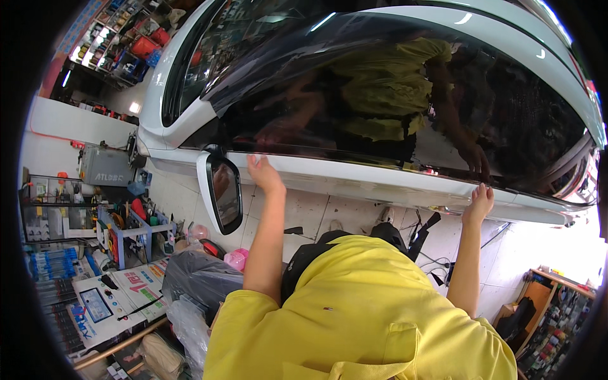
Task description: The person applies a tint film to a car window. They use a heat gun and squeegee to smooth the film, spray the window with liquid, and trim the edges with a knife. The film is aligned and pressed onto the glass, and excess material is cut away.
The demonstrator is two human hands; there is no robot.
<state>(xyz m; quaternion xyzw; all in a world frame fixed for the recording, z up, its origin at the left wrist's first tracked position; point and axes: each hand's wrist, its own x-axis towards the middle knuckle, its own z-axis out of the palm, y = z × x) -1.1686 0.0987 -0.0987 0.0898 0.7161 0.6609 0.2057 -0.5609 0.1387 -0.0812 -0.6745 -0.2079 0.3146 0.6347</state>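
A dark, glossy sheet of window film [304, 82] lies over the side glass of a white car [354, 166]. It reflects a yellow shirt and arms. Its upper left part looks wavy and stretches past the glass toward the front pillar. My left hand [265, 175] is raised to the window's lower edge by the side mirror [223, 193], fingertips closed at the film's bottom edge. Far to the right, my right hand [481, 201] has its fingers bent together at the same lower edge. The exact grip of the fingertips is small and partly hidden.
At left stand a grey toolbox [106, 166], a grey tool rack [136, 231] and a printed carton [126, 294]. A dark plastic bag [196, 278] is beside my left arm. Black strips [421, 235] and cables lie on the tiled floor; a wooden shelf [538, 310] stands lower right.
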